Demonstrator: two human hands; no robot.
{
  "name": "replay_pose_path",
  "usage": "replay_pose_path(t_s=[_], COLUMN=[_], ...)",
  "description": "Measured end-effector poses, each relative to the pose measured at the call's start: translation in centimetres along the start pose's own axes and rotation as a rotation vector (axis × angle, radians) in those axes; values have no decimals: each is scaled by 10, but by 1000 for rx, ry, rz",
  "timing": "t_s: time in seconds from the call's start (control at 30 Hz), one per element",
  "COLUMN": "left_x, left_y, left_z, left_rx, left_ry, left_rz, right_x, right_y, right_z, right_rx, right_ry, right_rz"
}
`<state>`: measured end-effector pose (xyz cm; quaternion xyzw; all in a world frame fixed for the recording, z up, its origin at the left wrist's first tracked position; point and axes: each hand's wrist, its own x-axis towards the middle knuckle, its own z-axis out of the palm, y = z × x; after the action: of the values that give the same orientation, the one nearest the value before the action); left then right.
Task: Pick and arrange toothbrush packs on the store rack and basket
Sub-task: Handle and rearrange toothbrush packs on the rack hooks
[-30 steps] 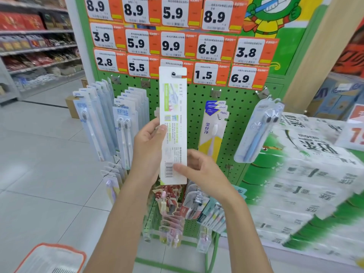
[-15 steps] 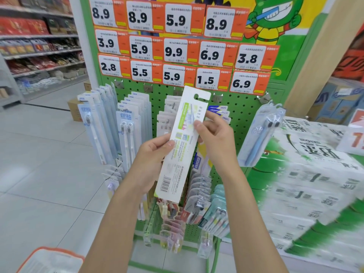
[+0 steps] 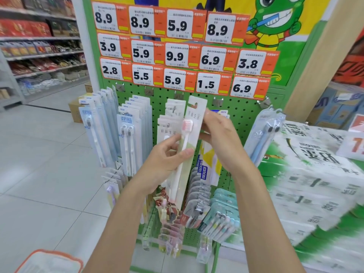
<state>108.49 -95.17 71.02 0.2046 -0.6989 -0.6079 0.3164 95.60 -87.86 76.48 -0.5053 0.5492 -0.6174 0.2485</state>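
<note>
Orange-rimmed plastic basket point(image 3: 57, 254) near left. Left hand point(image 3: 163, 162) pinches the middle of a long white-card toothbrush pack with pink bristles point(image 3: 190, 131). Right hand point(image 3: 222, 140) grips its upper edge. Pack tilted, before green pegboard rack point(image 3: 242, 119).

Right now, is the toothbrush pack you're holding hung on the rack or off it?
Off, apparently: left hand and right hand hold the toothbrush pack tilted before the hanging packs; peg contact cannot be told.
</note>
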Motion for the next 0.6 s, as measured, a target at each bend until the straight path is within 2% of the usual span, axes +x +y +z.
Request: replay_pose_path(t_s=[0.07, 0.2, 0.37, 0.5, 0.6], left_x=[0, 3, 7, 19, 26], left_y=[3, -2, 0, -6, -8], left_z=[5, 4, -14, -28, -30], left_rx=[63, 349, 330, 393, 377], left_ry=[55, 170, 642, 652, 643], left_rz=[33, 63, 219, 217, 210], right_x=[2, 16, 33, 60, 79], right_y=[-8, -7, -23, -25, -19], right_z=[-6, -23, -32, -27, -16], right_rx=[-45, -398, -579, -665, -780], right_ry=[109, 275, 277, 254, 157], right_rz=[-38, -166, -181, -144, -124])
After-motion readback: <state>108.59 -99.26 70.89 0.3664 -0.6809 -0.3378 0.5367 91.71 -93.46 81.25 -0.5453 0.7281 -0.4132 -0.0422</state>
